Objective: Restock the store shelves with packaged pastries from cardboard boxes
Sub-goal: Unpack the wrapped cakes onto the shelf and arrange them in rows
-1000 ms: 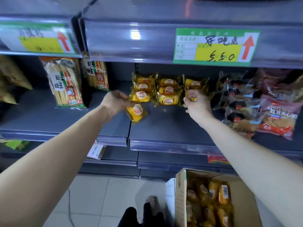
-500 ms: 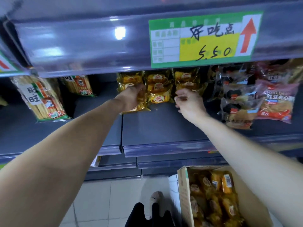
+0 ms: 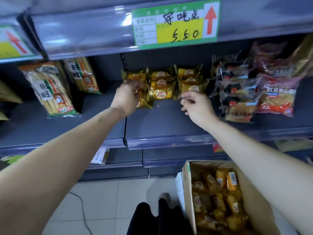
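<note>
On the grey sheet-metal shelf (image 3: 166, 119), three short piles of pastry packs (image 3: 161, 94) stand side by side towards the back. Each pack is a small pillow-shaped pouch of glossy, crinkled yellow film with an oval red-and-white label.

The left hand (image 3: 126, 97) is at the left pile, fingers curled against its wrapper. Motion blur is heavy there, so a true grip cannot be confirmed. The right hand (image 3: 196, 106) hovers just in front of the right pile, fingers loosely bent and spread, with nothing in them and clear of the wrappers.

Below right, an open cardboard box (image 3: 187, 189) of plain brown board sits under the right forearm. It holds more of the same yellow pouches (image 3: 218, 200), some showing barcode panels.

Left of the piles, tall clear bags of rice crackers (image 3: 50, 92) lean against the back panel. To the right lie dark-printed bread bags (image 3: 235, 92), and beyond them red bean bread bags (image 3: 277, 97), in soft film. A green and yellow price label (image 3: 175, 22), handwritten 5.50 with a red arrow, sits behind a clear plastic strip on the shelf edge above. Pale glazed tiles (image 3: 105, 200) cover the floor.
</note>
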The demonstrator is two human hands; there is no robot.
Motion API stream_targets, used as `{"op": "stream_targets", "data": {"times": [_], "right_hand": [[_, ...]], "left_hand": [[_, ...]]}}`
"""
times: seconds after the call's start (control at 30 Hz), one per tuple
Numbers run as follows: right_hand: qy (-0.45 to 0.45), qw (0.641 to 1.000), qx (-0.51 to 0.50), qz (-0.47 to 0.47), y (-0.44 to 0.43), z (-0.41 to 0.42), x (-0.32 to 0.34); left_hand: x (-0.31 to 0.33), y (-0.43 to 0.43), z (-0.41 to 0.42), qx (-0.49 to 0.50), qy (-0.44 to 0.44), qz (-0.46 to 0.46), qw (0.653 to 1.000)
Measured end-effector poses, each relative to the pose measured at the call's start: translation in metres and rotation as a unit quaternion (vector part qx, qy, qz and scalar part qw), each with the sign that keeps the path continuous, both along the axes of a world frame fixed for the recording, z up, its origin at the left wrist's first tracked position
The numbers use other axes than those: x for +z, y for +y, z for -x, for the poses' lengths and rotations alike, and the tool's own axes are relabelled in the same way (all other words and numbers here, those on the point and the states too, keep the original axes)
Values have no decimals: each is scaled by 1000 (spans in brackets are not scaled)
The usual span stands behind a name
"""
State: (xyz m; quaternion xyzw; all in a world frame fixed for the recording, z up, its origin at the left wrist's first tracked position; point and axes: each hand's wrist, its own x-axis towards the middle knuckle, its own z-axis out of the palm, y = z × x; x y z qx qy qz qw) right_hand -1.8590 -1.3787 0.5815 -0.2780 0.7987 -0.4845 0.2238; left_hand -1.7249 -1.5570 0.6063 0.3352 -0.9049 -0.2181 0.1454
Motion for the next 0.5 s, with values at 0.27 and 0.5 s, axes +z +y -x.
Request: {"op": "stream_targets", "data": {"times": [0.27, 0.5], "right_hand": [[-13, 994, 21, -109, 134, -6, -35], [-53, 963, 22, -262, 244, -7, -118]], "left_hand": [[-47, 179, 23, -187, -42, -149, 970], [-153, 284, 28, -226, -305, -259, 888]]}}
